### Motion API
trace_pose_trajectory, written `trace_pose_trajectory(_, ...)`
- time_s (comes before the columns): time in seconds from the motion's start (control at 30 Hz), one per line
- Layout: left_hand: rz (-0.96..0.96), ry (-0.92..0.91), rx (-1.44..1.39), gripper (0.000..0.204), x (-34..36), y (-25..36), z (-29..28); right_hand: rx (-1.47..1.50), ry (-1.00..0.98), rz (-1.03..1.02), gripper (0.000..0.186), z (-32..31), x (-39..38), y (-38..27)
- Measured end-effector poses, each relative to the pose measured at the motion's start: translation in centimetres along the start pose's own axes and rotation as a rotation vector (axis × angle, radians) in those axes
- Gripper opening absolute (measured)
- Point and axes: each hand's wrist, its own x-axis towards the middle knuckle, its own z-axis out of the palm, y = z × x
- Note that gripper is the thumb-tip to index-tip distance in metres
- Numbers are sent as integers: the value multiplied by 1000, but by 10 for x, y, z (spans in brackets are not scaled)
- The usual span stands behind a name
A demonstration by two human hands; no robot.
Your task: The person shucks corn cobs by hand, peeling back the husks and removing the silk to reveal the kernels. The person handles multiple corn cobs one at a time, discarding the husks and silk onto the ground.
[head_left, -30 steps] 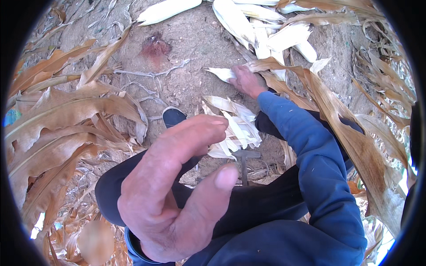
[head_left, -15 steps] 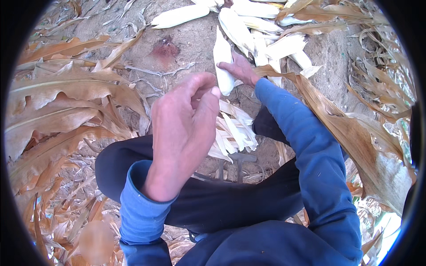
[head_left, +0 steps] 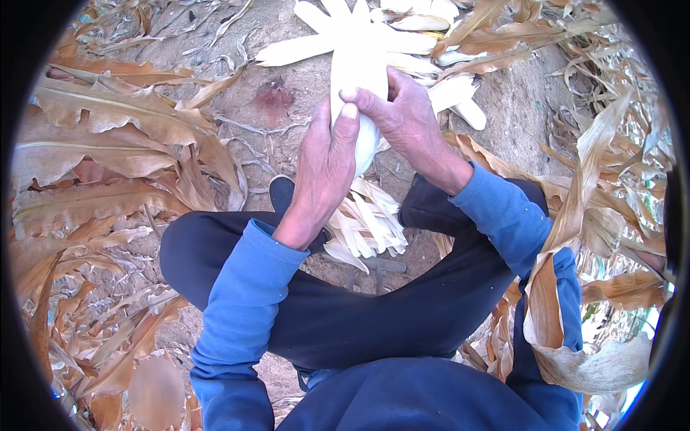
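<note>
A pale corn ear in its husk (head_left: 359, 72) is held upright between both of my hands, its tip pointing away from me. My left hand (head_left: 325, 156) closes round its left side, thumb up against the husk. From the right, my right hand (head_left: 411, 122) grips it, with the thumb laid across the front near the left thumb. Bright glare washes out the far end, so I cannot tell where this ear stops and those behind it start. Below the hands lies a pile of stripped pale husks (head_left: 368, 221).
More pale corn ears (head_left: 295, 52) lie on the bare soil (head_left: 241, 82) at the far side. Dry brown corn leaves (head_left: 108, 136) crowd the left, and a long curled leaf (head_left: 568, 237) hangs across my right sleeve. My bent legs (head_left: 215, 251) frame the husk pile.
My left hand has moved forward and taken hold of the corn ear beside the right hand. The ear has come up closer, and my right hand has turned its thumb across it.
</note>
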Motion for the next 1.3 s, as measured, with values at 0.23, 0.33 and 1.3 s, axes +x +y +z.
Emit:
trace_pose_trajectory(0.23, -142, 24, 0, 59, -7, -8, 10, 10, -68, -13, 54, -17, -19, 6)
trace_pose_trajectory(0.33, -261, 48, -236, 49, -8, 4, 5, 299, 10, 31, 42, -12, -20, -6)
trace_pose_trajectory(1.3, -403, 68, -519, 48, -19, 39, -15, 404, -363, 765, 22, 109, -129, 65)
